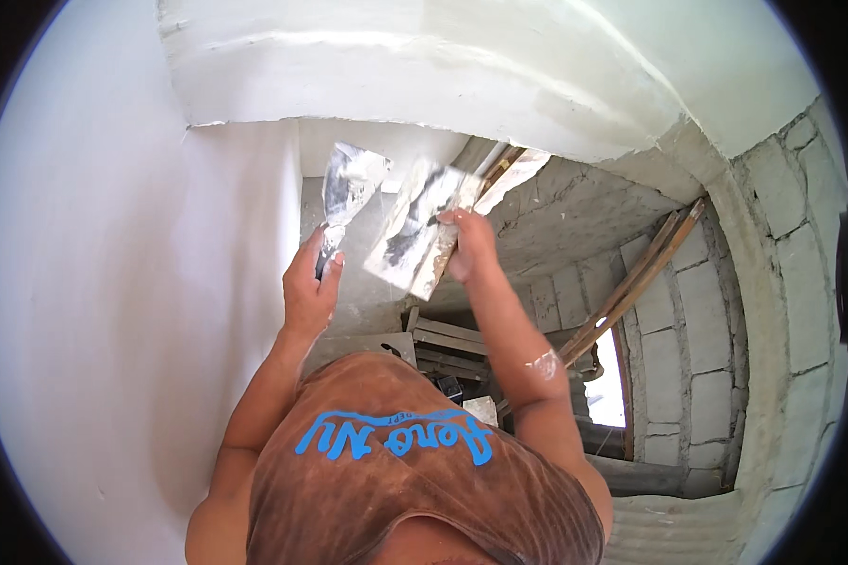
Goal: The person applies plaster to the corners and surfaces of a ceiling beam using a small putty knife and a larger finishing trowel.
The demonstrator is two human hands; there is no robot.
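Note:
My left hand (310, 286) is closed around the dark handle of a putty knife (353, 182), its wide blade pointing up and smeared with white plaster. To the right, my right hand (471, 243) grips a flat rectangular plastering trowel (420, 229) along its right edge. White and grey smears cover the trowel's face, which tilts toward me. The two tools are close together but apart, in front of my chest. White plaster specks mark my fingers, and a white patch is on my right forearm.
A smooth white wall (113, 311) rises close on my left. Overhead runs a plastered beam (415, 80) with a rough lower edge. Wooden planks (636, 278) lean at the right before a block wall (693, 330). Below lie stacked boards (448, 341).

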